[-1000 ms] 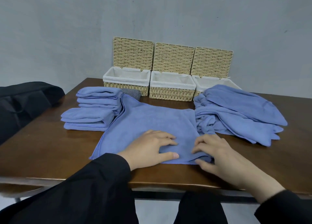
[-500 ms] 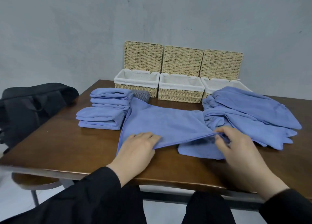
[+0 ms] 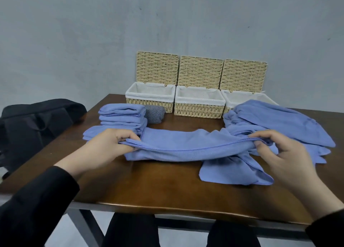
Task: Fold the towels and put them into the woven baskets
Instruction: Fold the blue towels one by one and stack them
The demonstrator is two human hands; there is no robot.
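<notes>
Towel in hand (image 3: pixel 178 146): soft blue cloth, doubled lengthwise into a long sagging band, hemmed edge along the top, lifted just above the table's near middle.
Left hand (image 3: pixel 109 146): pinching the band's left end.
Right hand (image 3: pixel 284 153): pinching the right end, fingers curled.
Folded stack (image 3: pixel 122 118): neat blue rectangles, far left.
Loose pile (image 3: pixel 283 124): rumpled, right.
Baskets (image 3: pixel 198 110): woven straw, white-lined, lids upright, far edge.
Table (image 3: pixel 158 187): dark glossy wood.

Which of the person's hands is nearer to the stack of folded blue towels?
Left. The left hand pinches the towel being folded right beside the stack of folded blue towels. The right hand holds the towel's other end, by the unfolded pile.
</notes>
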